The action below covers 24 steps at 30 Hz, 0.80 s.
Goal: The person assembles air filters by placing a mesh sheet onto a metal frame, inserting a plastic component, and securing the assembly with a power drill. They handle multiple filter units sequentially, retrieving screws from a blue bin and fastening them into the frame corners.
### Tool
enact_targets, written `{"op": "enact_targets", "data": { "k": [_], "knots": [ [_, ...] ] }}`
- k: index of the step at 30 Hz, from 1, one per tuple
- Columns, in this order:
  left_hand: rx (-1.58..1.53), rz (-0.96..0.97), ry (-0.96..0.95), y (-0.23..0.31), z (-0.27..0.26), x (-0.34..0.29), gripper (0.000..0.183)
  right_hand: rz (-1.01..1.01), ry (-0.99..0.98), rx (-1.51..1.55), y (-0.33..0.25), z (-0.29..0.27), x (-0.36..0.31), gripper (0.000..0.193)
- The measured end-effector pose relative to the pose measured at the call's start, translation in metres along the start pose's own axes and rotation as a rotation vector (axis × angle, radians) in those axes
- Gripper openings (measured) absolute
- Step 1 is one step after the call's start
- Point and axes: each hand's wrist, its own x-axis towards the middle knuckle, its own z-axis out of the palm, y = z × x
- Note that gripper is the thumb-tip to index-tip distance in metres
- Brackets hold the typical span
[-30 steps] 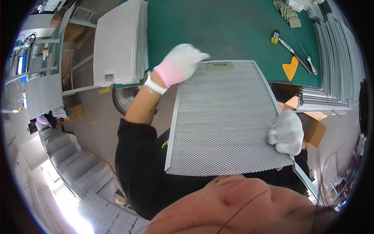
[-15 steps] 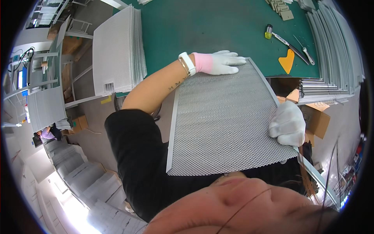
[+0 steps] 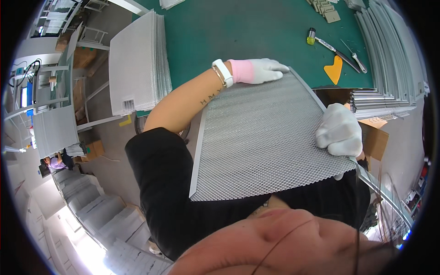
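A rectangular grey metal mesh panel with a thin frame lies tilted between my body and the green table. My left hand, in a white glove with a pink cuff, lies flat along the panel's far edge. My right hand, also in a white glove, grips the panel's right edge. A white watch sits on my left wrist.
A stack of mesh panels stands at the table's left end. Metal frame strips are piled on the right. A yellow-headed mallet, an orange scraper and a hand tool lie on the table. A cardboard box sits below right.
My left hand slid from the panel's upper left corner to its far top edge, my forearm now lying across the left side. The panel shifted slightly; my right hand kept its grip.
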Motion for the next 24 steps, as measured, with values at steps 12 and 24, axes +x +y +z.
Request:
{"op": "enact_targets", "data": {
  "k": [12,24],
  "knots": [
    [-0.152,0.991,0.763,0.092,-0.046,-0.169,0.055,0.328,0.792,-0.404,0.033,-0.016,0.025,0.048],
    [0.057,0.801,1.264,0.105,-0.019,-0.146,0.023,0.153,0.762,-0.133,0.051,-0.026,0.003,0.031]
  ]
}}
